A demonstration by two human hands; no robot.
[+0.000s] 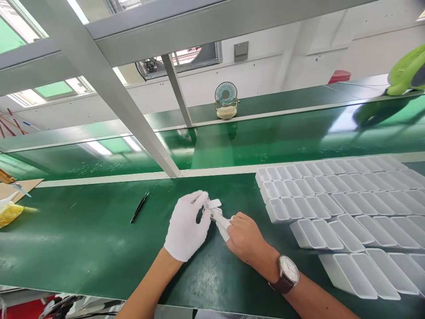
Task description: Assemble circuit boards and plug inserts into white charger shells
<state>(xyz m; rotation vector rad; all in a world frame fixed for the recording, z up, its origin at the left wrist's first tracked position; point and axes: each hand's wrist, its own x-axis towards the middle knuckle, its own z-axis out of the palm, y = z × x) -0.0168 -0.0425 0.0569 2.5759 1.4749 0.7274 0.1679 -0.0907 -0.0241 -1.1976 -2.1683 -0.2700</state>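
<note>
Dark green, the tabletop (99,252) starts at its near edge, where both forearms reach in, the right one wearing a wristwatch (288,271). Toward the right edge stand rows of white bins (310,232), the closest rows stepped askew; a careless swing of the right forearm could, I judge, knock these out of line. About midway between near and far edges, the gloved left hand (186,227) pinches a small white piece (215,204) between thumb and fingertips. The right hand (244,237), bare but for white finger covers (223,226), has its covered fingertips against the piece, other fingers curled; whether they grip or only press, I cannot tell. Slick fabric on so small a part might let it slip and drop. Left of the hands, toward the far edge, lies a black pen (140,207). Beyond that edge stands a small fan (226,99).
</note>
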